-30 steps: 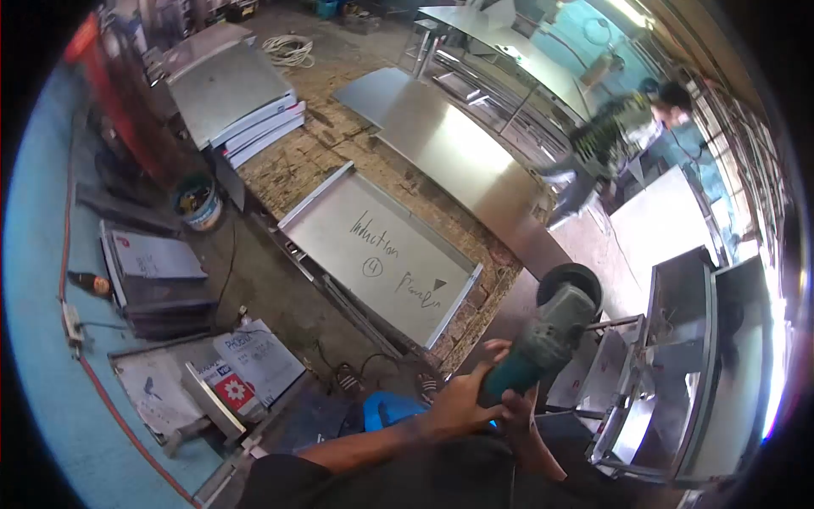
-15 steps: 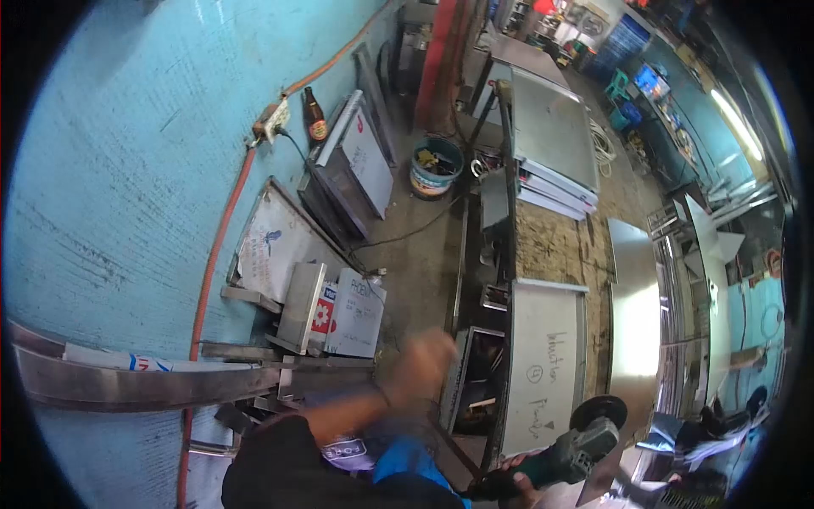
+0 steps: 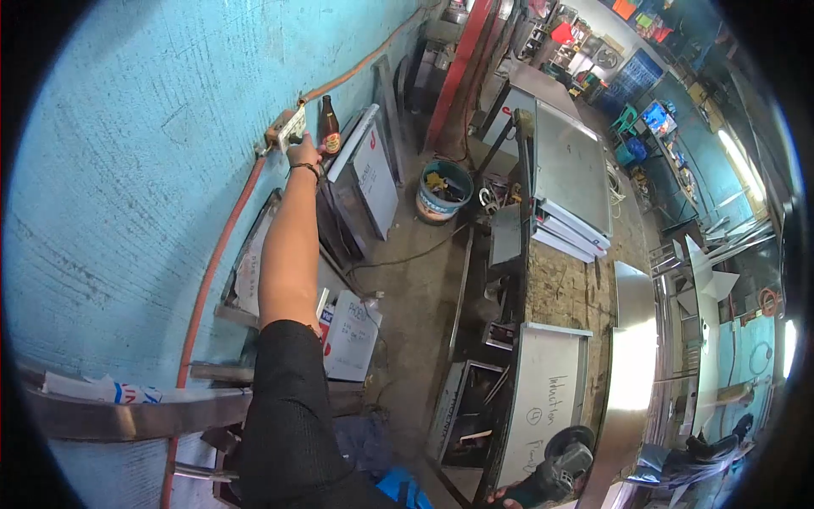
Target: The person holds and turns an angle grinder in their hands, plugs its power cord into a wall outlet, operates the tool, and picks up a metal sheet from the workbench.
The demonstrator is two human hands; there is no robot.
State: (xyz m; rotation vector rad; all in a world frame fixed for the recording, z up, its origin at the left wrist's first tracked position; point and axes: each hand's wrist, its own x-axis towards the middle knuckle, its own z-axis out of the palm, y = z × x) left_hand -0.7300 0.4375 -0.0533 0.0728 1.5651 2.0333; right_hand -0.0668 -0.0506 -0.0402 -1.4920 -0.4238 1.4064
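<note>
My left arm reaches out to the power outlet (image 3: 289, 127) on the blue wall. My left hand (image 3: 303, 154) closes on the black plug (image 3: 297, 137) at the outlet's face, its fingertips partly hidden. A brown bottle (image 3: 329, 127) stands just right of that hand. At the bottom edge my right hand (image 3: 509, 500), mostly cut off, grips an angle grinder (image 3: 566, 472). The grinder's dark disc lies over the end of a pale panel (image 3: 541, 386) with handwriting on it.
Metal panels (image 3: 373, 182) lean against the wall below the outlet. A bucket (image 3: 443, 191) of scraps stands on the floor. Stacked trays (image 3: 572, 170) rest on the worn wooden workbench (image 3: 560, 288). A curved metal bar (image 3: 127, 411) crosses the lower left.
My left hand has gone from a blurred position over the floor up to the plug at the outlet. The grinder, still in my right hand, now sits slightly lower in view.
</note>
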